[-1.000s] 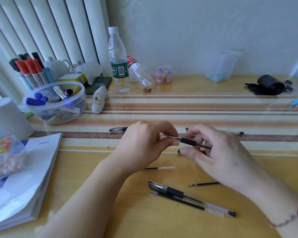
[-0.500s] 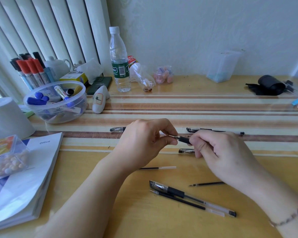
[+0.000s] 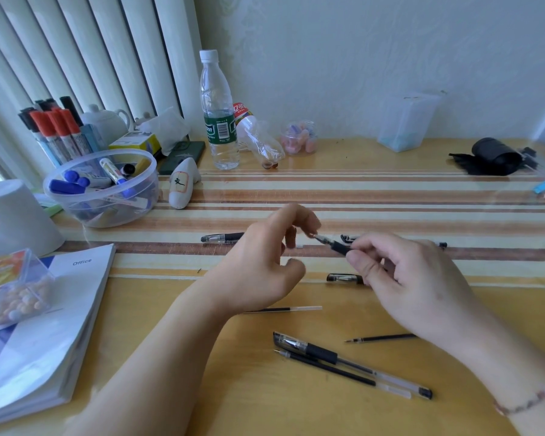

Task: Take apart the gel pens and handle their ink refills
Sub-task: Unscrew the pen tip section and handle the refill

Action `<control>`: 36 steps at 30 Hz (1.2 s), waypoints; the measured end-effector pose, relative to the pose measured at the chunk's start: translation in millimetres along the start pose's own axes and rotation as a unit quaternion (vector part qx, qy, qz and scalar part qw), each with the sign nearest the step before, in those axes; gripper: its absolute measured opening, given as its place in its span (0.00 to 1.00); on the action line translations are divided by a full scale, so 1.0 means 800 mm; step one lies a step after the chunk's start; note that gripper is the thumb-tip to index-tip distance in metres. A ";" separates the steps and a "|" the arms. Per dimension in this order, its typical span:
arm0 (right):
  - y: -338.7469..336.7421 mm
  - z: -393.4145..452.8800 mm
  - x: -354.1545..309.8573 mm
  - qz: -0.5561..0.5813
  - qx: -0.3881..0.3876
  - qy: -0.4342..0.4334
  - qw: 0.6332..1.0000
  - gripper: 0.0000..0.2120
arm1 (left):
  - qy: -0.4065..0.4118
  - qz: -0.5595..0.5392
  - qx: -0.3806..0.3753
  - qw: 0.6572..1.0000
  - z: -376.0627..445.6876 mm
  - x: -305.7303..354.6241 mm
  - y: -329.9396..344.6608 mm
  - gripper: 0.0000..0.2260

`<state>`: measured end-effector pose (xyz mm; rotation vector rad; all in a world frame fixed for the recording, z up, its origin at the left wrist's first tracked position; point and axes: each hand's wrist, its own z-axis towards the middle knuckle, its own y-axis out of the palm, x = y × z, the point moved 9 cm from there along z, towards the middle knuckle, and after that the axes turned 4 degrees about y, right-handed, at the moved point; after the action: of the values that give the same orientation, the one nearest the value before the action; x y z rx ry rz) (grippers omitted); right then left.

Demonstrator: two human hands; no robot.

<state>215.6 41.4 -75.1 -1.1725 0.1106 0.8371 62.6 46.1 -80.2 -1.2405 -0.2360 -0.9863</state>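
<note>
My right hand grips a gel pen by its black grip section, with the tip pointing left. My left hand hovers just left of that tip with its fingers loosely curled and nothing in them. A capped pen lies behind my left hand, and another pen lies behind my right. A loose pen cap rests below the held pen. Two ink refills lie on the desk, one under my left wrist and one beside my right wrist. Nearer me lie a capped pen and a third refill.
A clear bowl of markers, a water bottle and a white ornament stand at the back left. A book with a clear bead box lies at the left edge. At the back right are a black roll and a clear container.
My left hand has let go of the pen's tip end and its fingers have spread apart. My right hand still holds the pen, now slightly higher.
</note>
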 end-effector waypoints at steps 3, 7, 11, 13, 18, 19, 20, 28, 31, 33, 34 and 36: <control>-0.005 0.000 0.003 0.014 0.021 0.003 1.000 0.04 | -0.013 0.009 -0.032 0.999 -0.002 -0.009 0.007 0.31; -0.004 -0.001 0.007 -0.001 0.023 0.015 1.000 0.08 | -0.016 -0.026 -0.010 0.999 0.001 -0.010 0.003 0.35; -0.011 -0.001 0.010 0.019 0.048 0.024 0.998 0.09 | -0.051 -0.041 0.011 0.998 0.002 -0.021 -0.003 0.34; -0.012 -0.001 0.009 0.014 0.054 0.018 0.998 0.09 | -0.064 -0.003 -0.001 0.998 0.001 -0.026 -0.001 0.30; -0.010 0.000 0.004 -0.022 0.048 -0.006 0.999 0.09 | -0.065 0.040 -0.002 0.997 0.001 -0.026 -0.005 0.22; -0.010 0.000 0.005 -0.026 0.050 -0.004 0.998 0.09 | -0.065 0.036 0.006 0.997 0.002 -0.025 -0.007 0.21; -0.010 0.000 0.005 -0.026 0.050 -0.003 0.998 0.09 | -0.065 0.030 0.015 0.997 0.002 -0.024 -0.009 0.21; -0.020 0.002 0.009 -0.021 0.065 -0.002 0.998 0.10 | -0.034 0.007 0.041 0.999 0.003 -0.011 -0.013 0.17; -0.019 0.003 0.008 -0.018 0.062 -0.009 0.998 0.10 | -0.022 0.007 0.029 0.999 0.003 -0.007 -0.009 0.17; -0.016 0.004 0.003 -0.023 0.054 -0.027 0.998 0.10 | -0.011 0.009 0.020 1.000 0.003 -0.002 -0.003 0.16; -0.014 0.004 0.000 -0.028 0.049 -0.036 0.998 0.10 | -0.004 0.009 0.014 1.000 0.003 0.000 0.000 0.16; -0.012 0.004 -0.005 -0.037 0.047 -0.050 0.997 0.10 | 0.010 0.008 0.000 1.000 0.003 0.006 0.008 0.16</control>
<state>218.0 40.5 -64.7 -1.0380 0.0240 0.8140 70.6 45.6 -80.6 -1.2308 -0.2093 -0.9841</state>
